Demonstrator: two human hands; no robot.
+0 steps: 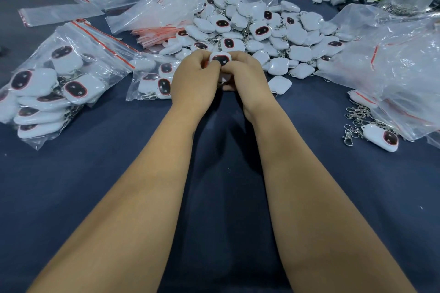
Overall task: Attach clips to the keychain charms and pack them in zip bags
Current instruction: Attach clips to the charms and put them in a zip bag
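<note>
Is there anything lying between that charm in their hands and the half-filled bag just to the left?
Nothing visible does. Both the left hand and right hand pinch the charm, and the small zip bag lies right beside the left hand on the bare blue cloth.

Dark blue cloth surface point(95, 185). On it: central heap of white charms point(262, 28), filled zip bags point(59, 78) at left, loose metal clips point(354, 119) at right, 1 lone charm point(381, 137) beside them.
</note>
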